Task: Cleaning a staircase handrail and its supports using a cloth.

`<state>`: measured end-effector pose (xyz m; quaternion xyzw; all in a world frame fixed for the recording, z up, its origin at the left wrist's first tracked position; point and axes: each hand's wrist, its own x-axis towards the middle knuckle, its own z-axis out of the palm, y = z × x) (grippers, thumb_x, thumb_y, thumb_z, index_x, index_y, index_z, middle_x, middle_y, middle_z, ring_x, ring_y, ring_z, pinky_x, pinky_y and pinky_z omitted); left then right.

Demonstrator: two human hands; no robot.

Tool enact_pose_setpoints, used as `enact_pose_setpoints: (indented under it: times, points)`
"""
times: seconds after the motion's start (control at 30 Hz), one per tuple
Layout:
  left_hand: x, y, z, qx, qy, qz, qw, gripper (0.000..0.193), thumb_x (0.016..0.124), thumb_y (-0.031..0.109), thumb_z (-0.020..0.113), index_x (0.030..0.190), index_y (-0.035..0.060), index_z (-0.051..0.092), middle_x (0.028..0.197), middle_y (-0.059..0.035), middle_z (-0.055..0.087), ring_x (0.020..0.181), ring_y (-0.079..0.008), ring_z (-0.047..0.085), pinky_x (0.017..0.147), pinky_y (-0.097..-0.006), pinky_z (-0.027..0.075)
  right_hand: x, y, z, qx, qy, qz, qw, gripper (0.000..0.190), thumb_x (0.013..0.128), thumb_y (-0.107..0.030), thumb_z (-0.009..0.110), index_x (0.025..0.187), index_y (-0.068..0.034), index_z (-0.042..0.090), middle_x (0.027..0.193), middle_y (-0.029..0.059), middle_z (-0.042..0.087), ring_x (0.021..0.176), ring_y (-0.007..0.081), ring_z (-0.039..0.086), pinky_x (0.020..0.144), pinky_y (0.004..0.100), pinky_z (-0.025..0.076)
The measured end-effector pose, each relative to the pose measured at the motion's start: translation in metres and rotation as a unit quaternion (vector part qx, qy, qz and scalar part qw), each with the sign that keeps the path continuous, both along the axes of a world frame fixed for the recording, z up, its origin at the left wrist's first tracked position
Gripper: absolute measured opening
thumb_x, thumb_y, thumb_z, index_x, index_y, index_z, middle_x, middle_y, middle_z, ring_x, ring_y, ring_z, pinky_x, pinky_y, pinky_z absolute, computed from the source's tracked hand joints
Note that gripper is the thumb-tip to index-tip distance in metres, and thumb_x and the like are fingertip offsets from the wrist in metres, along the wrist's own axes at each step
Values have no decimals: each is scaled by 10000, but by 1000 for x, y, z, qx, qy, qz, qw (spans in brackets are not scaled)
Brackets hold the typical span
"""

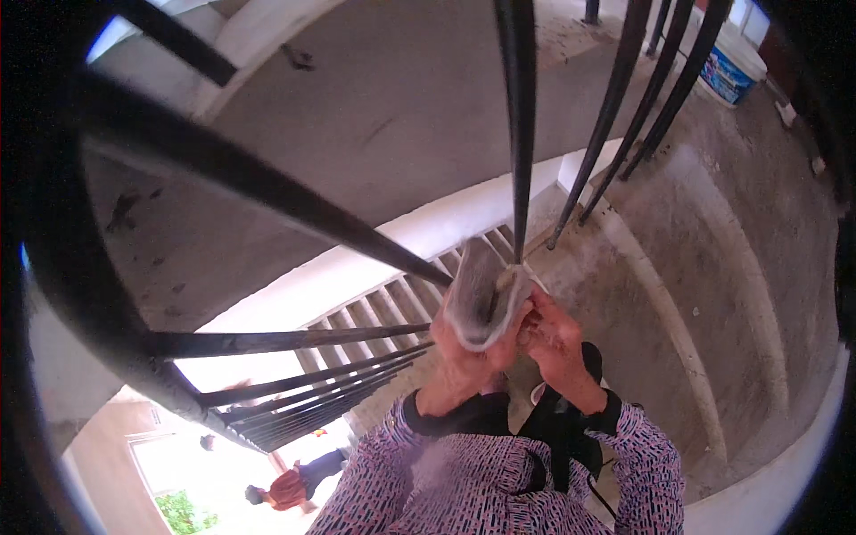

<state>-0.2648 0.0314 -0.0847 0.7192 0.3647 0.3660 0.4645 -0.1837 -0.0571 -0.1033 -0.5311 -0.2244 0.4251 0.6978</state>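
Note:
A folded grey-white cloth (473,294), dirty on its upper face, is held up in front of my body in both hands. My left hand (468,358) grips it from the left and below. On the right edge, the bent fingers of my right hand (552,328) pinch it. The lower end of a dark metal baluster (520,167) meets the cloth's top edge in this view. Another dark bar (321,224) runs behind the cloth's left side. Whether the cloth touches either bar, I cannot tell.
A dark handrail (100,267) with several balusters curves around the left. Below the railing, a flight of steps (374,317) descends. Wide concrete steps (655,294) lie to my right. A white bucket with a printed label (729,70) stands at upper right. Another person (287,491) is below at lower left.

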Motion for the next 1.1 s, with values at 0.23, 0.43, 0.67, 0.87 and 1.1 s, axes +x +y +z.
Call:
enact_pose_setpoints:
  times: [0.23, 0.43, 0.67, 0.87, 1.1]
  points:
    - [-27, -11, 38, 327, -14, 73, 942, 254, 665, 215, 748, 789, 30, 627, 798, -105, 569, 664, -228, 552, 544, -304, 425, -23, -11, 15, -7, -9, 91, 996, 258, 791, -5, 567, 1045, 23, 532, 890, 56, 590, 764, 135, 567, 695, 253, 468]
    - [-34, -5, 61, 252, -138, 253, 924, 377, 722, 403, 673, 754, 31, 625, 759, -75, 550, 719, -209, 527, 623, -304, 414, -19, 20, 75, 145, -376, -160, 901, 204, 760, 16, 588, 962, 20, 557, 857, 109, 584, 733, 143, 564, 626, 254, 464]
    - [-7, 24, 85, 30, -296, 220, 929, 335, 829, 330, 587, 926, 9, 598, 883, -76, 584, 789, -205, 546, 708, -320, 427, -5, 106, 148, 352, -456, -184, 796, 241, 753, -50, 627, 974, 18, 556, 866, 101, 564, 725, 176, 547, 609, 252, 445]
    - [-8, 28, 63, 53, -275, 170, 945, 273, 834, 232, 600, 966, -6, 590, 873, -47, 603, 788, -139, 547, 685, -279, 446, -18, 113, 119, 285, -465, -135, 827, 387, 882, -294, 497, 1169, -51, 406, 872, 90, 512, 738, 186, 539, 647, 283, 448]
    - [-37, 19, 7, -21, -147, 130, 980, 321, 862, 175, 548, 1132, 8, 499, 1092, -67, 543, 980, -165, 527, 827, -305, 432, -27, 95, 62, 220, -400, -57, 888, 436, 892, -335, 461, 1182, -19, 383, 913, 152, 541, 772, 204, 567, 680, 299, 450]
